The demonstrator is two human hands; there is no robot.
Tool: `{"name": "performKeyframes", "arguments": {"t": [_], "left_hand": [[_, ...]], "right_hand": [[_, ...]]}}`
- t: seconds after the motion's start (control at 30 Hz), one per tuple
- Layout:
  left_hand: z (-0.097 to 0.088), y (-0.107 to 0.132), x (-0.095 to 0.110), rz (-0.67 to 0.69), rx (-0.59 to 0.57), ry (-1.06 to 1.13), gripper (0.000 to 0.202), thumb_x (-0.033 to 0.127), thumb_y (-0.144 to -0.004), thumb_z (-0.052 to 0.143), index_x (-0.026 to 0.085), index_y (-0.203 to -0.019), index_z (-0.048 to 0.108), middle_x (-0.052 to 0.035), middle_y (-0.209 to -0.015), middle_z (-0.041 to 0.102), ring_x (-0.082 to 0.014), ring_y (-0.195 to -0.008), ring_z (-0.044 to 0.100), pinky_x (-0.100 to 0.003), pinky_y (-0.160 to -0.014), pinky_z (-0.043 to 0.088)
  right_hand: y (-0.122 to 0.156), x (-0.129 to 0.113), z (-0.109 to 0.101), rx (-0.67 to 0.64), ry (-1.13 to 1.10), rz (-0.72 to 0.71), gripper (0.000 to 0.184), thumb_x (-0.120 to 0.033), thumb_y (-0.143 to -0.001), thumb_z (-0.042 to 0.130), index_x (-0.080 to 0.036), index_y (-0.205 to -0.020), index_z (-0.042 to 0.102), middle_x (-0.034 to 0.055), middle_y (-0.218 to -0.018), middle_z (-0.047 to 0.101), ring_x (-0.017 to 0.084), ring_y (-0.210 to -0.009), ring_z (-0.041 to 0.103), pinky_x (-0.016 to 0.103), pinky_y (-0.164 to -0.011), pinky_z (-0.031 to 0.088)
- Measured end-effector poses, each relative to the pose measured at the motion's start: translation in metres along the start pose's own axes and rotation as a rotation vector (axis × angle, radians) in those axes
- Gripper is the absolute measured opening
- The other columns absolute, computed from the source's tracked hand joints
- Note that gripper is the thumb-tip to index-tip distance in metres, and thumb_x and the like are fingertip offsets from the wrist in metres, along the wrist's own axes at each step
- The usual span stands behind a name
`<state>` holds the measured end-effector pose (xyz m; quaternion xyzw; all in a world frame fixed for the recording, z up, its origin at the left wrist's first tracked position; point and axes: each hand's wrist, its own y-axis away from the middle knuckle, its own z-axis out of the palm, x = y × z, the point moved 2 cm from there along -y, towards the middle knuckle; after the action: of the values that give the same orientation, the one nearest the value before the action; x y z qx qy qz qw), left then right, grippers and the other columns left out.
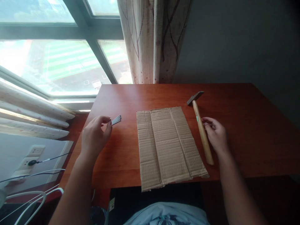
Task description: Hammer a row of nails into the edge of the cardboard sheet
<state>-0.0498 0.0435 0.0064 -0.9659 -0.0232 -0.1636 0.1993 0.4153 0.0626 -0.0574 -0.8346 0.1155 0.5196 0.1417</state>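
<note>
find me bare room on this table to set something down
Widest: the table beyond the right hand, out to the right edge. Smaller: between nails and cardboard, and from cardboard to back edge. Crowded: the hammer strip between cardboard and right hand; around the left hand, at the nails.

A patterned curtain [146, 40] hangs beside a grey-framed window [64, 51].

Likely home room; patterned curtains [142, 40]; window [67, 62]; wooden desk [246, 131]; wall sockets [36, 151].
</note>
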Motion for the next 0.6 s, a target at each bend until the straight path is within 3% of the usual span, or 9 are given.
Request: {"name": "performKeyframes", "arguments": {"t": [0.13, 0.33, 0.47, 0.6], "left_hand": [[0.006, 0.001, 0.011, -0.099, 0.006, 0.308, 0.015, 0.033, -0.084, 0.064, 0.02, -0.09, 0.063, -0.0018, -0.085, 0.073, -0.0166, -0.076, 0.071, -0.028, -0.074, 0.056], [-0.001, -0.002, 0.064, -0.138, -0.02, 0.88, 0.019, 0.029, -0.082, 0.071, 0.017, -0.093, 0.062, -0.0054, -0.092, 0.072, -0.0166, -0.083, 0.072, -0.032, -0.082, 0.06], [-0.019, -0.017, 0.104, -0.02, -0.015, 0.953, 0.013, 0.023, -0.082, 0.071, 0.018, -0.09, 0.063, -0.0026, -0.084, 0.071, -0.0155, -0.08, 0.071, -0.031, -0.081, 0.061], [-0.017, -0.033, 0.127, 0.098, -0.068, 0.839, 0.009, 0.022, -0.081, 0.07, 0.017, -0.088, 0.066, -0.0018, -0.08, 0.072, -0.0133, -0.072, 0.069, -0.025, -0.07, 0.058]], "right_hand": [[0.0, 0.0, 0.001, 0.003, -0.011, -0.008, 0.025, -0.033, -0.084, 0.06, -0.02, -0.103, 0.07, 0.0092, -0.106, 0.074, 0.023, -0.094, 0.068, 0.038, -0.085, 0.053], [-0.011, -0.005, 0.003, -0.043, 0.006, 0.011, 0.037, -0.048, -0.088, 0.058, -0.021, -0.11, 0.068, 0.0103, -0.11, 0.073, 0.024, -0.092, 0.068, 0.039, -0.08, 0.055], [-0.033, -0.009, 0.013, -0.113, 0.135, -0.04, 0.048, -0.055, -0.087, 0.058, -0.02, -0.119, 0.065, 0.0111, -0.111, 0.072, 0.025, -0.094, 0.069, 0.042, -0.087, 0.053], [-0.05, -0.016, 0.03, -0.167, 0.249, -0.014, 0.051, -0.057, -0.085, 0.057, -0.02, -0.12, 0.061, 0.0096, -0.1, 0.072, 0.022, -0.073, 0.067, 0.038, -0.069, 0.055]]}}
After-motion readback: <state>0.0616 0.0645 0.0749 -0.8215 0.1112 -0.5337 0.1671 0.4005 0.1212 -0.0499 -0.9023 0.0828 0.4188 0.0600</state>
